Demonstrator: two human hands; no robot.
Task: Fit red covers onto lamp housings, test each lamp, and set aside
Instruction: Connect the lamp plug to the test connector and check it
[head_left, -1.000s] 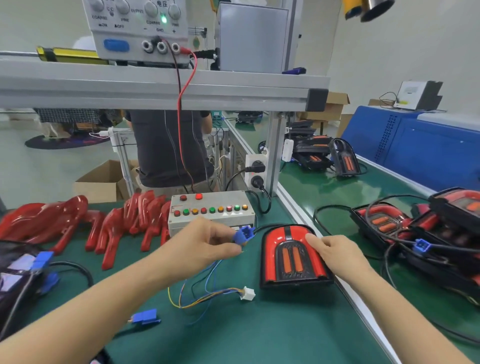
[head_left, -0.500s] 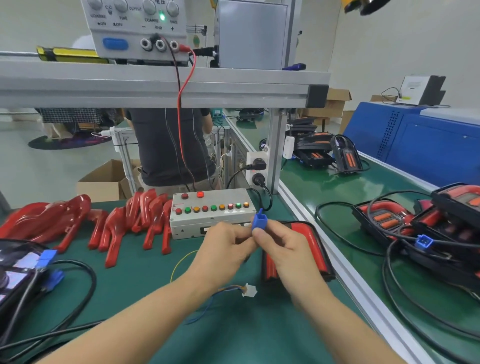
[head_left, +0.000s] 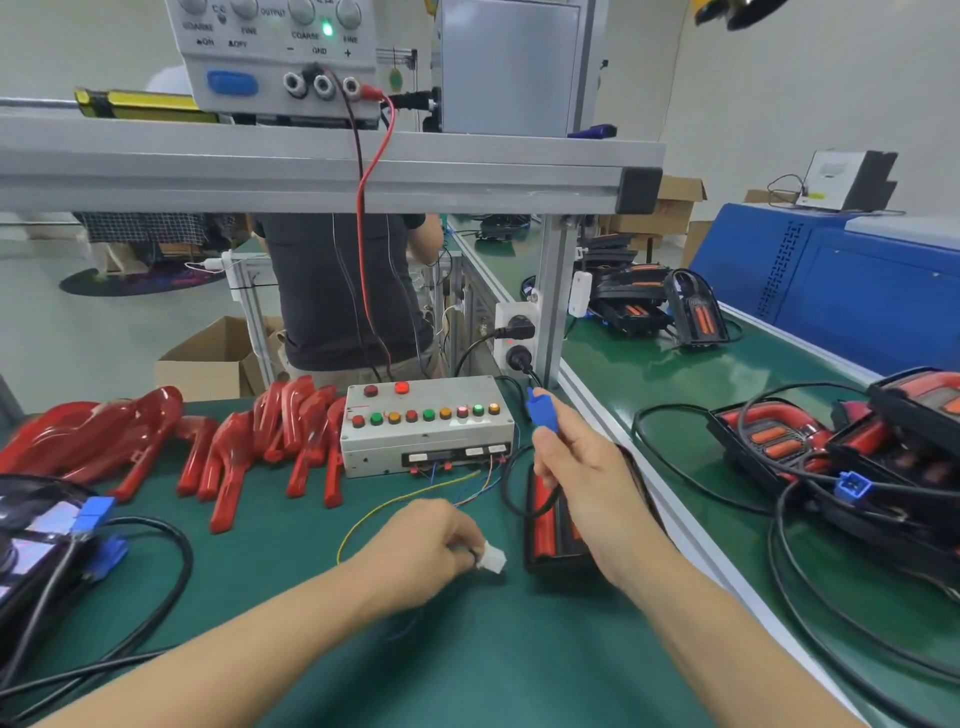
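My right hand (head_left: 582, 478) holds a blue connector (head_left: 541, 410) up above the green bench, its black cable looping down to the lamp. The lamp (head_left: 550, 525), a black housing with a red cover, lies on the mat under my right forearm and is mostly hidden. My left hand (head_left: 421, 551) rests low on the mat and pinches a white connector (head_left: 492, 557) on thin coloured wires that run to the grey test box (head_left: 426, 441) with its row of coloured buttons. Several loose red covers (head_left: 228, 447) lie in a row at the left.
Finished lamps with black cables and a blue plug (head_left: 852, 467) pile up at the right, past the aluminium rail (head_left: 675, 514). A dark housing with blue connectors (head_left: 52, 551) sits at the near left. A power supply (head_left: 280, 57) stands on the overhead shelf. A person (head_left: 343, 291) stands behind the bench.
The two hands, joined on the blue connector before, have parted. My right hand lifted the blue connector up and right; my left hand dropped to the mat and took the white connector.
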